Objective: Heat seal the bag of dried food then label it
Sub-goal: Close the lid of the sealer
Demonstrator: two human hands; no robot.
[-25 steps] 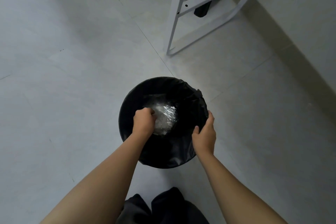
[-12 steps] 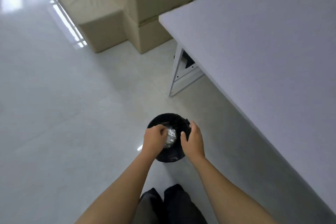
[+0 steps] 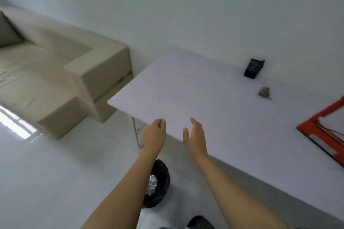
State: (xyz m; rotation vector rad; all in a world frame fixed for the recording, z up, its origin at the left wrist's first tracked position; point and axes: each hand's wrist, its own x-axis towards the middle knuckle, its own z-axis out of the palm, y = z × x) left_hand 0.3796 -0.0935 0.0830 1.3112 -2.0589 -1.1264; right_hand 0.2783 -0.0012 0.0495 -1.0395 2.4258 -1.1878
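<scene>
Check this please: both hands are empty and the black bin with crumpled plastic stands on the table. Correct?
Not quite: the head view shows the black bin on the floor beside the table, not on it. The left hand and right hand are indeed empty.

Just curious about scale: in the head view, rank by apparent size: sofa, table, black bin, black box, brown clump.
Largest to smallest:
table
sofa
black bin, partly hidden
black box
brown clump

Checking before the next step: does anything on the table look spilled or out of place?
A small brownish clump lies loose on the white table, near the black box. It may be spilled dried food; too small to tell.
</scene>
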